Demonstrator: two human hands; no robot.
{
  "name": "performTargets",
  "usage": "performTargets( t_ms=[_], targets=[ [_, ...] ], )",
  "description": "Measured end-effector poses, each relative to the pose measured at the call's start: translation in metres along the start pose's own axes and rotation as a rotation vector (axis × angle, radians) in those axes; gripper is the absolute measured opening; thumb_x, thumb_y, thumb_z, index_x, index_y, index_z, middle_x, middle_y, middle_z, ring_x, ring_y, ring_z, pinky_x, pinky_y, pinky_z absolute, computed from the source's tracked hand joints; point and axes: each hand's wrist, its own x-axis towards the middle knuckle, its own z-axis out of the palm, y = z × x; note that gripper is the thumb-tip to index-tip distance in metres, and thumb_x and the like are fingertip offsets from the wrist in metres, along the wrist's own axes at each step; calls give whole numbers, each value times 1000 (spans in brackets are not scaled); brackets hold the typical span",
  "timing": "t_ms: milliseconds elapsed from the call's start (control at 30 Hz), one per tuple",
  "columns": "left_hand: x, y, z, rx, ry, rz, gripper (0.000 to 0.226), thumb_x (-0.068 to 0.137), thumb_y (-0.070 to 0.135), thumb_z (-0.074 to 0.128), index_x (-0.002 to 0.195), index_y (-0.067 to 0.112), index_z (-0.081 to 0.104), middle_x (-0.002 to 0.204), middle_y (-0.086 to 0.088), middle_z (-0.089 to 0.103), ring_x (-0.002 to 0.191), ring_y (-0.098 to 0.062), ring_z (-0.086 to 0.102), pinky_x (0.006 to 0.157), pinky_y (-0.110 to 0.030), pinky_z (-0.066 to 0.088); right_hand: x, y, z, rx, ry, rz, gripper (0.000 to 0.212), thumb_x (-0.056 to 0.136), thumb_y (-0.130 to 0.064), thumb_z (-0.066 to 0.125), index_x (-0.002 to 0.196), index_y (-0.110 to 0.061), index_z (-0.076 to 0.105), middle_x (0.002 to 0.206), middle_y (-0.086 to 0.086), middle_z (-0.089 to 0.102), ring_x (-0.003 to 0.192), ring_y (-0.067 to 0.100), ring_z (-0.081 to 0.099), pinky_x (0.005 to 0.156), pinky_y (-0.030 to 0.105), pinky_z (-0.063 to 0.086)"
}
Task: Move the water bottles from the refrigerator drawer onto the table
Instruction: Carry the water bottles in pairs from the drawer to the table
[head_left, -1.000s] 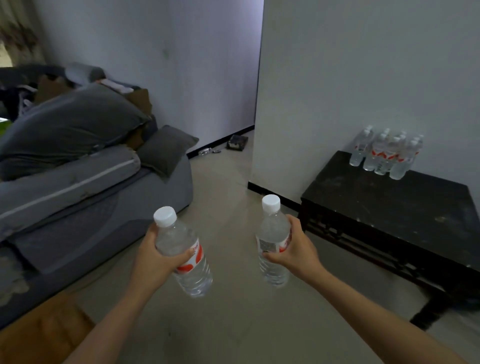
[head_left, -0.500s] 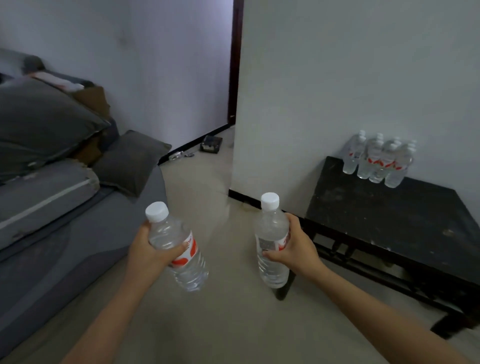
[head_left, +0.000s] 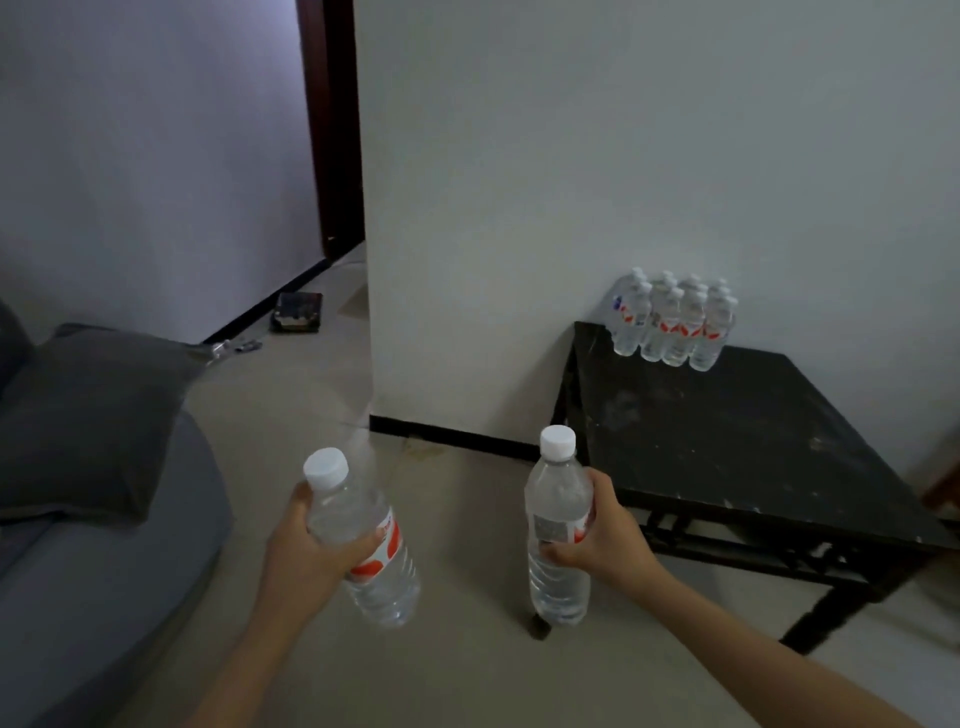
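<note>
Tilted bottle (head_left: 382, 582) clasped in my left hand (head_left: 304, 553), upright bottle (head_left: 558, 493) in my right hand (head_left: 610, 543); white caps above knuckles, clear, red-labelled.

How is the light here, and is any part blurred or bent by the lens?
Head view: dim, bluish light; the cluster of bottles on the table is soft, labels unreadable; the door frame leans, a wide-angle bend; the left-hand bottle and right-hand bottle are sharper.

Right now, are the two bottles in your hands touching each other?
Apart. The head view shows floor between the left bottle, gripped by the left hand, and the right bottle, gripped by the right hand.
</note>
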Motion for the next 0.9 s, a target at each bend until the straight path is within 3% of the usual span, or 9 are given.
performTargets(
  t_ms=[133, 233, 567, 900],
  targets=[
    [44, -3, 26, 3, -80, -9, 59, 49, 33, 84, 97, 36, 50, 91, 14, 61, 83, -10, 60, 77, -34, 49, 35, 10, 1, -15, 29, 69, 79, 62, -20, 82, 117, -34, 26, 100, -20, 48, 99, 13, 55, 86, 35, 50],
    [81, -4, 43, 15, -145, -7, 73, 35, 50, 73, 102, 34, 52, 96, 10, 64, 88, -13, 63, 78, -36, 52, 69, 16, -2, 1, 53, 86, 80, 63, -19, 82, 118, -34, 26, 107, -13, 49, 104, 14, 53, 89, 34, 48],
    [234, 9, 114, 76, -236, 32, 60, 33, 55, 69, 89, 44, 50, 90, 11, 66, 84, -7, 63, 75, -32, 51, 245, 32, -7, 9, 104, 15, 81, 63, -21, 82, 125, -28, 29, 111, -12, 47, 107, 13, 52, 92, 33, 48],
    [354, -18, 174, 78, -345, -18, 66, 32, 53, 72, 93, 44, 49, 93, 6, 67, 87, -15, 65, 80, -39, 53, 346, 67, -5, -4, 106, 135, 80, 64, -20, 81, 120, -34, 27, 110, -12, 48, 105, 11, 52, 92, 30, 47]
  ],
)
